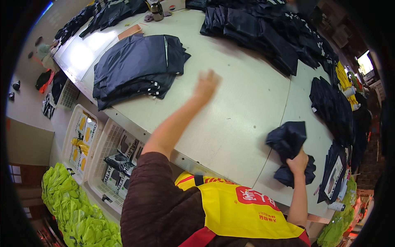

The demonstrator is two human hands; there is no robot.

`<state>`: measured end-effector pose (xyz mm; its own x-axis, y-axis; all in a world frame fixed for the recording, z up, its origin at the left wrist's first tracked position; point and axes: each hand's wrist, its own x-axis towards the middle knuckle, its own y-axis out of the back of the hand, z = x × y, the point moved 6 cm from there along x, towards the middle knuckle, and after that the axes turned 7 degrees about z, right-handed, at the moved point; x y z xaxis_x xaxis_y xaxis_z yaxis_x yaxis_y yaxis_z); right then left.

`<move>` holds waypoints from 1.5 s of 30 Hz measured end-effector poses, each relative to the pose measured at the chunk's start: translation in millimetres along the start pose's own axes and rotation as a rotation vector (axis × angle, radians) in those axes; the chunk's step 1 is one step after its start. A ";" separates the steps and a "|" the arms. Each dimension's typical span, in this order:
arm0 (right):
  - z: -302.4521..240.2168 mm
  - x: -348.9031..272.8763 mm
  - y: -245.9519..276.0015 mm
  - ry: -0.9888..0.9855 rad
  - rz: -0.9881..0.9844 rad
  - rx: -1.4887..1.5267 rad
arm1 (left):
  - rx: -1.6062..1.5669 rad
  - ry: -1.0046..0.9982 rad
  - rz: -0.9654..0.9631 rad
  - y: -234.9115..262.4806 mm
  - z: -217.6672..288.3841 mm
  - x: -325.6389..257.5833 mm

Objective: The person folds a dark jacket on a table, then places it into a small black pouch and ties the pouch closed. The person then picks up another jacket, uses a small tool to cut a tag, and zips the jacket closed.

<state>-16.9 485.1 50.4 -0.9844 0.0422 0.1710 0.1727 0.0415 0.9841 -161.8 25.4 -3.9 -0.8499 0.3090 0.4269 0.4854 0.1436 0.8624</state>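
My right hand (298,162) is closed around a bunched dark navy garment (287,139) at the right of the white table (234,119). Part of the cloth sticks up above the fist and part hangs below it; its exact kind does not show. Over the middle of the table, my left hand (207,85) is smeared by motion, so its fingers cannot be made out. No cloth shows in it. Nearest to it, on the left, lies a stack of flat, dark navy garments (138,66) with small white labels at the near edge.
More dark garment piles (255,35) line the far side, and others (331,107) the right edge. A metal flask (156,11) stands at the back. Left of the table are white plastic baskets (95,177) with printed packages and a lime-green heap (74,206). A thread spool (337,206) sits at the right corner.
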 end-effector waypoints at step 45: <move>24.5 -72.0 43.4 -0.023 -0.394 0.535 | -1.172 0.160 -0.067 95.1 226.7 -107.3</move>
<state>62.3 508.3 79.6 -0.9774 -0.0567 -0.2038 -0.2012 0.5475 0.8122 22.0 219.0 -29.4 -0.9228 0.2010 0.3286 0.0252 -0.8197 0.5722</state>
